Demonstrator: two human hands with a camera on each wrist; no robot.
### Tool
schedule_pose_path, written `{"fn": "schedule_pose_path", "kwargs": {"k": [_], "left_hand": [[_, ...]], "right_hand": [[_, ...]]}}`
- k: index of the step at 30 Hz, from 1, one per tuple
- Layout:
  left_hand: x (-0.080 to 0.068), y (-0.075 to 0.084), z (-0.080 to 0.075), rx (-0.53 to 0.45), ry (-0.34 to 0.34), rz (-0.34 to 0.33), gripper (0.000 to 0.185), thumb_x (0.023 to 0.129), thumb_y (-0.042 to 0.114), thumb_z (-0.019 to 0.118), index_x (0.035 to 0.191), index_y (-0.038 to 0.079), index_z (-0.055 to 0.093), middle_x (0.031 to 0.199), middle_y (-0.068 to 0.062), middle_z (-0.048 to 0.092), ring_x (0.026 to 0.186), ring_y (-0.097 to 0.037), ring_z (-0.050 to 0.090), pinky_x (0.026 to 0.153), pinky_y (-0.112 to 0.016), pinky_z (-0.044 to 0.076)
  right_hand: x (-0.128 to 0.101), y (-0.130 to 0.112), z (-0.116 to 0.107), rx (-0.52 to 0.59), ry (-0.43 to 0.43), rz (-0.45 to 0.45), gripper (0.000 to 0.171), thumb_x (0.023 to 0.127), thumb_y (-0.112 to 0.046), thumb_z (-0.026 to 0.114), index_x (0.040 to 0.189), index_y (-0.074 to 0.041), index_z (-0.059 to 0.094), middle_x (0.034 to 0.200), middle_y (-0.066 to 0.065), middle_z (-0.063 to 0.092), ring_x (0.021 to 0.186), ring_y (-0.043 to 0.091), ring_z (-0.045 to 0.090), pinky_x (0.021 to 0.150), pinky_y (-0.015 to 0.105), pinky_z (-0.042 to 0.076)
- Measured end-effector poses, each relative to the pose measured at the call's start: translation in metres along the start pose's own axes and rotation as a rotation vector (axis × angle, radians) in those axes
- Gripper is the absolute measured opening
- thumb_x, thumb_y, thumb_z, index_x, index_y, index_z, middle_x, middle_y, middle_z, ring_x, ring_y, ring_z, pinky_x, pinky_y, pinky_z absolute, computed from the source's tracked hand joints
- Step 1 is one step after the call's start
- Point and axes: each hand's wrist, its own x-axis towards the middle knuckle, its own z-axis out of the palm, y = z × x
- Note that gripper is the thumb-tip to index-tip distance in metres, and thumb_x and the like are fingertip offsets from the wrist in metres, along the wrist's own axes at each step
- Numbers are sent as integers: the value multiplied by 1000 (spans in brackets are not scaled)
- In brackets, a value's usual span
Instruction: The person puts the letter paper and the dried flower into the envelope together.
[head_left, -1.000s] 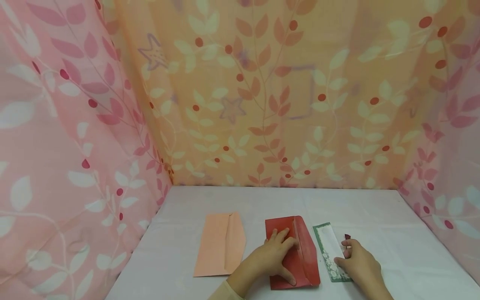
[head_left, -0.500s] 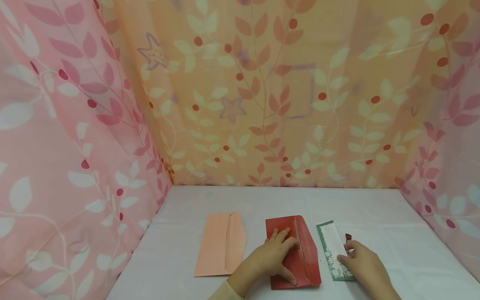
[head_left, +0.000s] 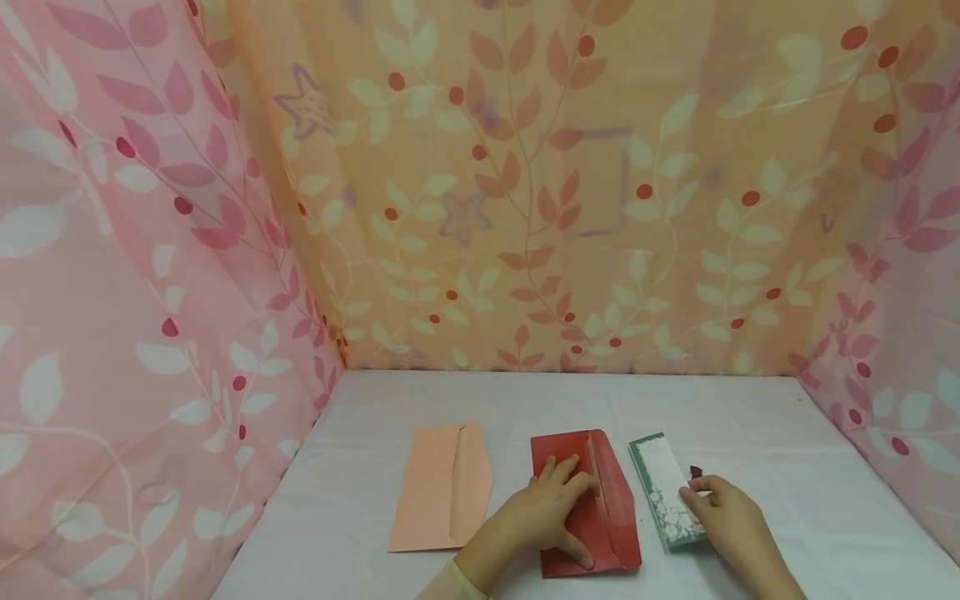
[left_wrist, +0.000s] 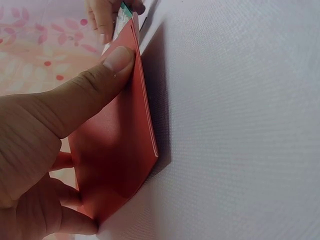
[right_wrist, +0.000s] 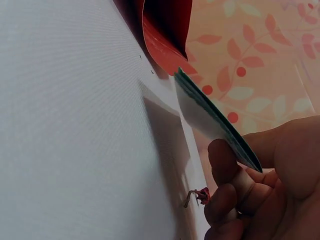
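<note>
A red envelope point(head_left: 570, 533) lies with its flap unfolded to the right. My left hand point(head_left: 543, 512) is spread over it, thumb pressing on its face near the front and fingertips at its left part. In the left wrist view the envelope point(left_wrist: 115, 165) stands slightly off the cloth, with a shadow under its edge. My right hand point(head_left: 727, 512) pinches a long white card with a green floral border point(head_left: 663, 483) by its right side. The card point(right_wrist: 210, 117) is tilted above the table in the right wrist view, and its edge shows layers.
A peach envelope point(head_left: 431, 492) lies on the left, its flap also to the right. By my right fingers is a small dark red flower-like thing with a stem point(right_wrist: 202, 195). White cloth covers the table point(head_left: 480, 400); floral curtains point(head_left: 525, 208) enclose its back and sides.
My right hand has shifted the card slightly right, then raised it a little and tilted it. My left hand keeps its place on the red envelope.
</note>
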Motion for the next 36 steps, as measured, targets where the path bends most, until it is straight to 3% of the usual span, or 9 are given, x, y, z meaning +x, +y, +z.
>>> {"fn": "schedule_pose_path", "kwargs": {"k": [5, 13, 18, 25, 36], "left_hand": [[0, 0, -1, -6, -5, -1, 84, 61, 64, 90, 131, 47, 46, 166, -1, 28, 151, -44, 31, 104, -61, 48], [0, 0, -1, 7, 4, 5, 87, 61, 65, 90, 134, 46, 46, 166, -2, 29, 150, -43, 32, 103, -59, 49], [-1, 0, -2, 7, 4, 7, 88, 61, 65, 90, 135, 46, 46, 166, -2, 30, 150, -43, 33, 103, -59, 49], [-1, 0, -2, 2, 2, 9, 89, 62, 63, 91, 136, 45, 46, 166, -2, 30, 150, -43, 33, 104, -59, 49], [-1, 1, -2, -1, 0, 1, 87, 62, 63, 91, 135, 46, 47, 166, -2, 30, 150, -43, 32, 103, -60, 49]], "right_hand": [[1, 1, -2, 20, 24, -21, 53, 102, -46, 60, 120, 3, 63, 92, 7, 74, 86, 20, 64, 71, 41, 50], [-1, -2, -2, 81, 43, 1, 57, 102, -47, 58, 127, 5, 59, 87, 3, 71, 77, 16, 56, 62, 31, 42], [-2, -2, -2, 102, 37, 3, 61, 102, -50, 58, 129, 5, 58, 85, 2, 70, 76, 16, 55, 60, 30, 42], [0, -3, 0, 133, 2, 30, 67, 99, -57, 59, 129, 2, 58, 92, 4, 71, 86, 18, 58, 67, 31, 44], [0, -11, 16, 150, -28, -6, 60, 98, -54, 62, 125, 0, 61, 83, 0, 72, 82, 16, 59, 68, 32, 45]]}}
